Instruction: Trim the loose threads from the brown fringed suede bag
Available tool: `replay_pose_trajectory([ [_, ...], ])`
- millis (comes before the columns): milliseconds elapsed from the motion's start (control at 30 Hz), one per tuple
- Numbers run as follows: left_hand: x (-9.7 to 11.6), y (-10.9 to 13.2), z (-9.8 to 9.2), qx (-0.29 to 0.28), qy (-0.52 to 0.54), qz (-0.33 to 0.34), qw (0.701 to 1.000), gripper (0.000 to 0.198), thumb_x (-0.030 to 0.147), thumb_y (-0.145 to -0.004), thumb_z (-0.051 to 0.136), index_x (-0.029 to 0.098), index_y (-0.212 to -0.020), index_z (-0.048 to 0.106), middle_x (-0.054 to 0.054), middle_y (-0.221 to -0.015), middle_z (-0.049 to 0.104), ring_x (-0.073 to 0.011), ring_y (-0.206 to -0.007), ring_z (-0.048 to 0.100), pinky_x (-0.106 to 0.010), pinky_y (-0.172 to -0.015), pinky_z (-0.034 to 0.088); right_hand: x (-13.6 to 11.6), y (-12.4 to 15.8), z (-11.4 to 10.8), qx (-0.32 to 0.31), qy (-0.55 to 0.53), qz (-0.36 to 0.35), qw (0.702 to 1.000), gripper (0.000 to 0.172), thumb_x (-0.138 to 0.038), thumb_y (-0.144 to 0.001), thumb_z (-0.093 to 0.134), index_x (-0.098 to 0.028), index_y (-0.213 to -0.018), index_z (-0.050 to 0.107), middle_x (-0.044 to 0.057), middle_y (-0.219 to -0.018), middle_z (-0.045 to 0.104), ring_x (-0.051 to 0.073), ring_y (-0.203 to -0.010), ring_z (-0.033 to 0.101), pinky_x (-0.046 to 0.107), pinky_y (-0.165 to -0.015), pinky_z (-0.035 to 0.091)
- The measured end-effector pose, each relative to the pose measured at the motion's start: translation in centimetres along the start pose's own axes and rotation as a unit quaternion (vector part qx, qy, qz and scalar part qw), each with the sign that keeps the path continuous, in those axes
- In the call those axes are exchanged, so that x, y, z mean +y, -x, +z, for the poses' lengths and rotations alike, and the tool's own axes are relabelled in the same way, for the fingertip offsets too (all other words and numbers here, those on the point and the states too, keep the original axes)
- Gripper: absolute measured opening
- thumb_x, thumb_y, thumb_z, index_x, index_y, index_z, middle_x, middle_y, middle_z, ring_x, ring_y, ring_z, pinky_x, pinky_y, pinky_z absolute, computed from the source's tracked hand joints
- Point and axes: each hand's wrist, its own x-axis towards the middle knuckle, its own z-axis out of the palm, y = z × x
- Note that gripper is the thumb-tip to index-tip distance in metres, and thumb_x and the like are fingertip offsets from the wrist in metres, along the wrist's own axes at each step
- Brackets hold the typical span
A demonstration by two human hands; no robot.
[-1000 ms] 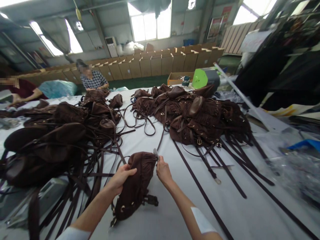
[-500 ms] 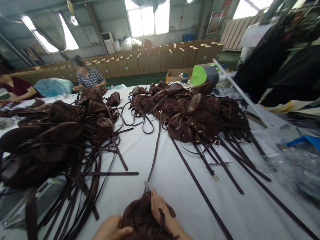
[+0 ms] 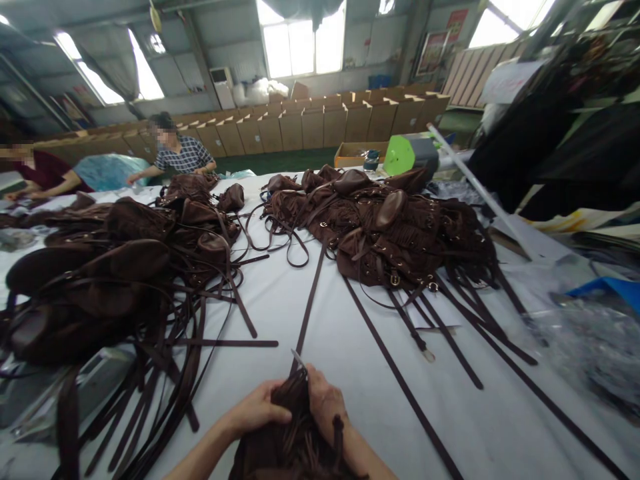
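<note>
Both my hands grip a brown fringed suede bag (image 3: 293, 443) at the near edge of the white table (image 3: 350, 347). My left hand (image 3: 260, 408) is closed on the bag's top left. My right hand (image 3: 325, 400) is closed on its top right, with a small metal tool (image 3: 299, 360) sticking up beside its fingers. A long brown strap (image 3: 310, 300) runs from the bag away toward the far pile.
A heap of brown bags and straps (image 3: 110, 273) lies at the left, another heap (image 3: 395, 230) at the far right. Loose straps cross the table. Two other people (image 3: 175, 153) work at the far left. Cardboard boxes (image 3: 320, 123) line the back.
The bag and my hands came toward me to the table's near edge, pulling its strap out straight. In the last half second my left hand rose onto the bag's top.
</note>
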Motion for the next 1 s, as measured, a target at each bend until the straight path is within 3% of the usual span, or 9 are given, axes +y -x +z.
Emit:
replay_pose_trajectory([
  [133, 5.0, 1.1, -1.4, -0.004, 0.050, 0.033, 0.998, 0.058, 0.021, -0.072, 0.066, 0.018, -0.128, 0.051, -0.006, -0.104, 0.068, -0.0243, -0.100, 0.061, -0.038, -0.094, 0.043, -0.8, -4.2, -2.4, 0.016, 0.001, -0.033, 0.999, 0.044, -0.014, -0.089, 0.038, -0.017, -0.132, 0.040, 0.009, -0.095, 0.068, 0.018, -0.072, 0.066, 0.024, -0.059, 0.049],
  [200, 5.8, 1.8, -1.6, 0.000, -0.025, 0.019, 1.000, 0.047, 0.026, -0.076, 0.062, 0.017, -0.122, 0.056, -0.005, -0.104, 0.068, -0.0249, -0.100, 0.060, -0.037, -0.092, 0.044, -1.4, -5.1, -3.1, 0.018, 0.002, -0.057, 0.998, 0.046, -0.013, -0.089, 0.038, -0.017, -0.134, 0.038, 0.008, -0.093, 0.069, 0.018, -0.073, 0.067, 0.023, -0.060, 0.049],
  [333, 3.6, 3.0, -0.7, 0.050, -0.234, -0.049, 0.970, 0.026, 0.024, -0.075, 0.054, 0.016, -0.095, 0.069, -0.005, -0.093, 0.069, -0.0300, -0.093, 0.060, -0.040, -0.081, 0.047, -2.0, -3.1, -2.4, -0.010, 0.008, -0.096, 0.995, 0.051, -0.006, -0.082, 0.040, -0.015, -0.133, 0.040, 0.007, -0.089, 0.070, 0.018, -0.072, 0.067, 0.023, -0.059, 0.049],
  [467, 2.2, 3.1, 0.9, 0.111, -0.306, 0.016, 0.945, 0.025, 0.017, -0.069, 0.058, 0.020, -0.091, 0.069, -0.009, -0.120, 0.059, -0.0333, -0.117, 0.043, -0.043, -0.103, 0.029, -1.8, -0.5, -1.1, -0.047, 0.016, -0.079, 0.996, 0.048, -0.004, -0.084, 0.037, -0.010, -0.131, 0.043, 0.010, -0.089, 0.070, 0.019, -0.073, 0.067, 0.024, -0.060, 0.050],
  [533, 2.4, 2.6, 1.5, 0.091, -0.300, 0.064, 0.948, 0.020, 0.017, -0.072, 0.056, 0.021, -0.089, 0.068, -0.006, -0.112, 0.063, -0.0276, -0.110, 0.048, -0.035, -0.099, 0.032, -1.4, -0.3, -1.1, -0.059, 0.013, -0.073, 0.996, 0.042, -0.009, -0.088, 0.036, -0.011, -0.129, 0.046, 0.010, -0.087, 0.070, 0.019, -0.074, 0.067, 0.025, -0.063, 0.051],
  [600, 2.7, 2.0, 2.0, 0.075, -0.272, 0.069, 0.957, 0.016, 0.024, -0.081, 0.049, 0.020, -0.085, 0.064, -0.003, -0.088, 0.065, -0.0211, -0.086, 0.056, -0.028, -0.081, 0.042, -1.1, -0.5, -1.5, -0.070, 0.011, -0.071, 0.995, 0.038, -0.015, -0.091, 0.039, -0.012, -0.128, 0.048, 0.010, -0.088, 0.070, 0.020, -0.076, 0.067, 0.026, -0.067, 0.051],
  [767, 2.4, 1.2, 3.0, 0.159, -0.271, 0.028, 0.949, 0.039, 0.040, -0.092, 0.030, 0.018, -0.073, 0.055, -0.001, -0.065, 0.053, -0.0163, -0.061, 0.045, -0.028, -0.060, 0.033, -1.3, -1.0, -1.4, -0.085, 0.010, -0.011, 0.996, 0.044, -0.005, -0.083, 0.043, -0.013, -0.126, 0.048, 0.011, -0.093, 0.070, 0.020, -0.078, 0.068, 0.025, -0.064, 0.050],
  [867, 2.1, 1.9, 4.3, 0.143, -0.277, 0.032, 0.950, 0.035, 0.042, -0.089, 0.040, 0.021, -0.068, 0.058, -0.003, -0.065, 0.056, -0.0194, -0.065, 0.050, -0.030, -0.065, 0.035, 0.0, -1.0, -0.9, -0.093, 0.004, 0.067, 0.993, 0.038, 0.000, -0.078, 0.042, -0.015, -0.111, 0.056, 0.006, -0.074, 0.070, 0.019, -0.066, 0.068, 0.022, -0.054, 0.046],
  [1000, 1.1, 3.0, 5.2, 0.090, -0.200, 0.083, 0.972, 0.035, 0.049, -0.083, 0.050, 0.022, -0.067, 0.065, -0.007, -0.077, 0.067, -0.0240, -0.083, 0.059, -0.030, -0.075, 0.040, 5.0, -1.1, -1.8, -0.079, 0.001, 0.185, 0.980, 0.037, 0.000, -0.085, 0.025, -0.014, -0.093, 0.059, 0.007, -0.059, 0.064, 0.018, -0.053, 0.065, 0.022, -0.045, 0.039],
])
